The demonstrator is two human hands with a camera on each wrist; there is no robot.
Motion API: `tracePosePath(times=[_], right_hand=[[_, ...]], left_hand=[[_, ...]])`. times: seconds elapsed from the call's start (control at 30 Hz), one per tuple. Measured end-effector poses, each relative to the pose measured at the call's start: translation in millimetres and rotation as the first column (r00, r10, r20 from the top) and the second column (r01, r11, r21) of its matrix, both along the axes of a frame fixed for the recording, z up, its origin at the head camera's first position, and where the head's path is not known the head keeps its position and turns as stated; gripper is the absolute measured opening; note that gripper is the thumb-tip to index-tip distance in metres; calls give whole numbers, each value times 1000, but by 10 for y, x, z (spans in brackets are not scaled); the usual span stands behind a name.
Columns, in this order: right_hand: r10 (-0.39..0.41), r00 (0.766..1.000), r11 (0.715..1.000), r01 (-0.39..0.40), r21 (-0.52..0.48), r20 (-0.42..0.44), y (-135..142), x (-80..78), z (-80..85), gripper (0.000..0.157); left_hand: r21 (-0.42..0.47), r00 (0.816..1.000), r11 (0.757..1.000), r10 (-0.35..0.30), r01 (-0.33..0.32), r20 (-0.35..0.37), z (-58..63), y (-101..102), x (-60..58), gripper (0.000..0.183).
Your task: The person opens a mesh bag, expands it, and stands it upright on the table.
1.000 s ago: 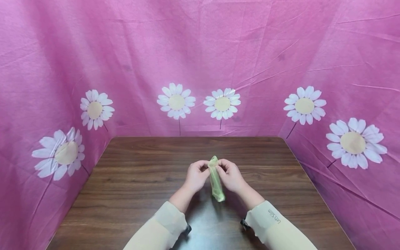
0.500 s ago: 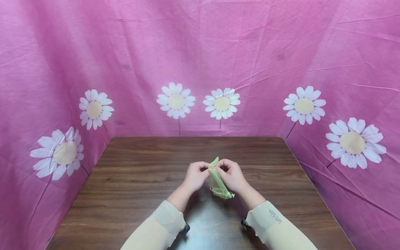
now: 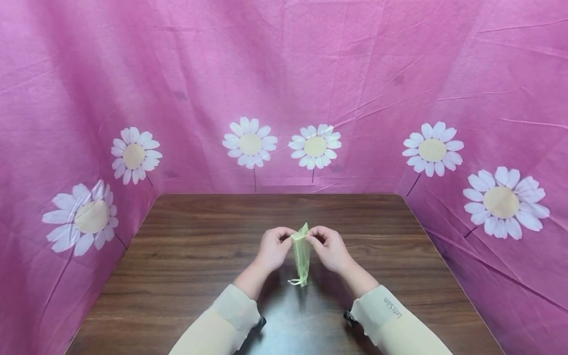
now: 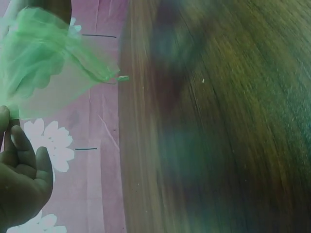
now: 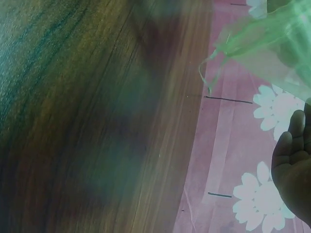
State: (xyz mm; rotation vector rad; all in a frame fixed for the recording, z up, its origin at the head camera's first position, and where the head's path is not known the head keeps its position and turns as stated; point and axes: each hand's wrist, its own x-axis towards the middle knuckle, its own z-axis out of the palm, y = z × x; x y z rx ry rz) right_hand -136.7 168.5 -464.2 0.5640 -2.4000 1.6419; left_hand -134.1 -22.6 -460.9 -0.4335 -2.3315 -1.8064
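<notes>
While the left side is bordered by a pink cloth backdrop (image 3: pixel 191 74) printed with white daisies (image 3: pixel 91 217), the middle is filled by a dark brown wood-grain tabletop (image 3: pixel 186 236). Above it, the left edge of a pale green, sheer mesh drawstring bag (image 3: pixel 302 259) is pinched between the thumb and forefinger of the left hand (image 3: pixel 272 249). The bag is held up off the tabletop, its pale cord (image 3: pixel 295 282) at the near end. Its right edge is pinched between the thumb and fingers of the right hand (image 3: pixel 327 249).
</notes>
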Motion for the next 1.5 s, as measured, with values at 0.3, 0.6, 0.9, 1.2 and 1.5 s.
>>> tracePosePath(times=[0.3, 0.6, 0.9, 1.2, 1.5], right_hand=[[21, 999, 1000, -21, -16, -29, 27, -5, -17, 11], [37, 993, 999, -39, -17, -110, 30, -17, -21, 11], [10, 997, 1000, -8, 30, -79, 67, 15, 34, 14], [-41, 995, 996, 48, 72, -93, 138, -18, 8, 13], [-59, 979, 982, 91, 165, -194, 161, -24, -35, 10]], left_hand=[[-4, 999, 999, 37, -37, -16, 52, -20, 16, 6], [-43, 998, 998, 39, -41, -48, 26, -44, 16, 5], [-88, 993, 994, 63, -72, -100, 30, -78, 5, 11], [-105, 977, 984, 126, -145, -172, -4, -139, 1, 9], [-187, 970, 969, 124, -164, -207, -28, -229, -36, 6]])
